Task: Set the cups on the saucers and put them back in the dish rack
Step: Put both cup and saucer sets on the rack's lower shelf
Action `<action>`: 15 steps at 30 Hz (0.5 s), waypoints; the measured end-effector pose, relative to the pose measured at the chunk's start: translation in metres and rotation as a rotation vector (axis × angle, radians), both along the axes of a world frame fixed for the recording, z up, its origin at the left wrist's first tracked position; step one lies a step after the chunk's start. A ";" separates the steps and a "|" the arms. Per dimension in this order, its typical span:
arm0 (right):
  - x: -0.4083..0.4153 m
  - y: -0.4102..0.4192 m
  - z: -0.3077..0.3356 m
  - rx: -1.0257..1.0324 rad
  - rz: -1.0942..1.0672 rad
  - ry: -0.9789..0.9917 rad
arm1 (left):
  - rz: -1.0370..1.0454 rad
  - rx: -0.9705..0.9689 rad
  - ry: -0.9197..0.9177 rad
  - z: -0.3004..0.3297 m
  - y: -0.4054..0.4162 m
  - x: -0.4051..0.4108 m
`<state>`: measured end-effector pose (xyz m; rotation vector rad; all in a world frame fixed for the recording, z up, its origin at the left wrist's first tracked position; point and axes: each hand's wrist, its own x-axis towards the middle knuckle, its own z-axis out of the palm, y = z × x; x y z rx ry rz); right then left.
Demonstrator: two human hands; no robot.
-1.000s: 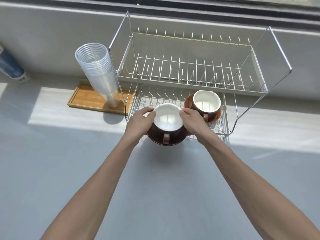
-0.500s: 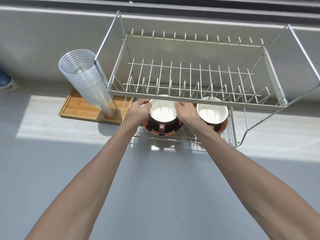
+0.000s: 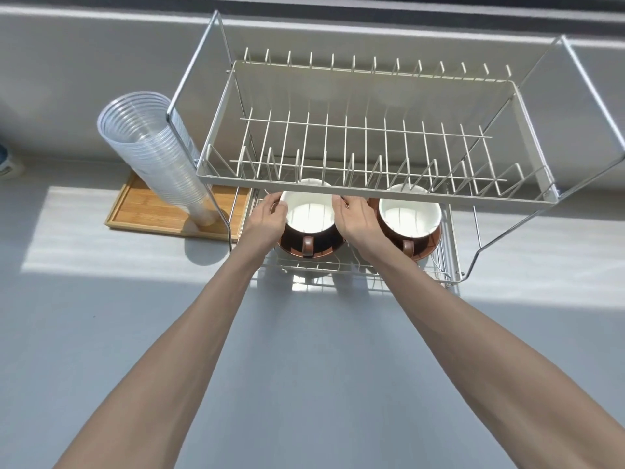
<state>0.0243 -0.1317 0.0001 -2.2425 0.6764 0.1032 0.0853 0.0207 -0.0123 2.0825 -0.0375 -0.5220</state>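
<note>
A brown cup with a white inside (image 3: 308, 216) sits on its brown saucer (image 3: 324, 252) on the lower shelf of the wire dish rack (image 3: 372, 190), left of centre. My left hand (image 3: 267, 220) grips the cup's left rim and my right hand (image 3: 355, 221) grips its right rim. To the right, a second brown cup (image 3: 410, 214) rests on its own saucer (image 3: 430, 243) on the same shelf. Both handles point toward me. The rack's upper tier hides the far rims of both cups.
The rack's upper tier holds nothing and overhangs the lower shelf. A tall leaning stack of clear plastic cups (image 3: 152, 154) stands on a wooden tray (image 3: 148, 211) left of the rack. Grey countertop (image 3: 304, 350) spreads in front, a wall behind.
Both hands have carried the cup and saucer from in front of the rack onto its lower shelf, beside the other cup. The view has moved closer to the rack.
</note>
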 end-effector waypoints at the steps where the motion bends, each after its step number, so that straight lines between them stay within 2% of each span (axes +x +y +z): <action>1: -0.004 0.001 -0.002 -0.031 0.005 -0.028 | -0.039 0.056 -0.026 0.002 0.001 -0.004; 4: -0.016 0.009 0.007 -0.042 0.029 -0.049 | -0.124 0.111 -0.038 0.009 0.004 -0.012; 9: -0.035 0.013 0.024 0.001 0.077 0.062 | -0.243 0.257 -0.042 0.023 0.012 -0.027; 15: -0.066 0.009 0.050 -0.113 0.272 0.206 | -0.551 0.608 -0.168 0.046 0.018 -0.053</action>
